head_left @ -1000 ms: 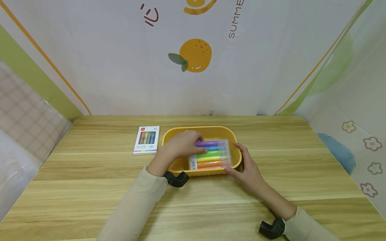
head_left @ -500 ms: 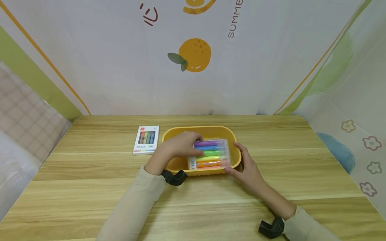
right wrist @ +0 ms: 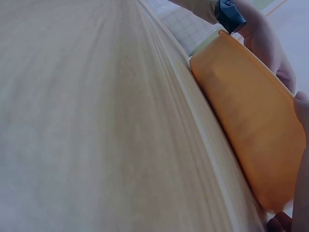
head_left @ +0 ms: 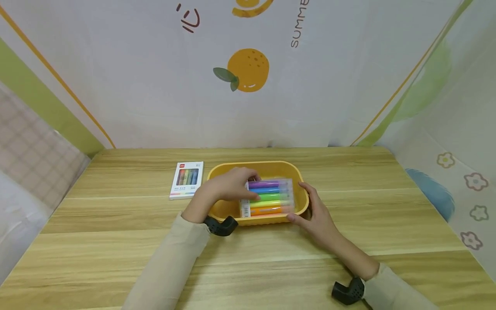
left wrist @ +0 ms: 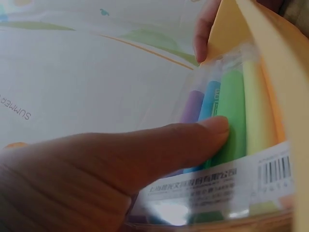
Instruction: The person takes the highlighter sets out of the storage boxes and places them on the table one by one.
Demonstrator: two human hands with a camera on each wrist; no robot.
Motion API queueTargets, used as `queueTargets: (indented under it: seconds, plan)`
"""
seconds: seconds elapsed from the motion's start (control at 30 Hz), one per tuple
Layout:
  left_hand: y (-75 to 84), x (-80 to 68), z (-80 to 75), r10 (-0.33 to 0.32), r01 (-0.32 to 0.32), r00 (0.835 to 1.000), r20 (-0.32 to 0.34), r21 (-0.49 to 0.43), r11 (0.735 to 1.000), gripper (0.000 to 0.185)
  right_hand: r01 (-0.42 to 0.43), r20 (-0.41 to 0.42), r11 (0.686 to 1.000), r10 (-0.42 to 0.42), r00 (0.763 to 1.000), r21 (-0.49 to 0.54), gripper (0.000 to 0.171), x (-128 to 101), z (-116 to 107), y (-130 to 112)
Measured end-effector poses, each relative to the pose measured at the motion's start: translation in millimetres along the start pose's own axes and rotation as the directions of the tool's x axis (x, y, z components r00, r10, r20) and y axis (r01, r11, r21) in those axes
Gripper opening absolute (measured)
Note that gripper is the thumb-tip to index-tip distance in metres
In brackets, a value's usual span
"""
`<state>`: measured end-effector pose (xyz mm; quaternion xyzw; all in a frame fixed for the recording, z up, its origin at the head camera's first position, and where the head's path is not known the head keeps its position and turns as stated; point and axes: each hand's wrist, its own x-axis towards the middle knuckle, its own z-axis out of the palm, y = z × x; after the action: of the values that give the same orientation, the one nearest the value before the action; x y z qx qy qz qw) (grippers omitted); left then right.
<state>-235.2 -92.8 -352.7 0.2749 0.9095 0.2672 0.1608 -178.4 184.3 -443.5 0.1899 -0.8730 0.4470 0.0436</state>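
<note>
A clear pack of colored markers (head_left: 271, 196) lies inside a yellow basket (head_left: 267, 164), tilted with its purple marker at the far side. My left hand (head_left: 226, 186) holds the pack's left end. In the left wrist view the thumb (left wrist: 193, 142) presses over the pack near a green marker (left wrist: 232, 106), above a printed barcode label; the other fingers are mostly hidden. My right hand (head_left: 319, 221) grips the basket's right end, thumb at the front rim and fingers along the side. The basket's orange-looking outer wall (right wrist: 246, 116) fills the right part of the right wrist view.
A white box of crayons (head_left: 187, 180) with a window lies flat just left of the basket. All of this is on a wood-grain table (head_left: 248, 267). Behind it hangs a white cloth (head_left: 174, 94) printed with oranges.
My left thumb has slid slightly left over the pack. The pack has barely shifted. My right hand keeps its grip on the basket, and the head view has moved a little.
</note>
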Motion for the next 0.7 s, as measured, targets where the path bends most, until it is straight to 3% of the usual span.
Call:
queueTargets:
  seconds: [0.7]
  plan:
    - [-0.5,-3.8,-6.0,0.049,-0.05,0.999,-0.011,-0.035,0.998,0.024,0.016,0.001,1.0,-0.016,1.0,0.014,0.088,0.9,0.6,0.3]
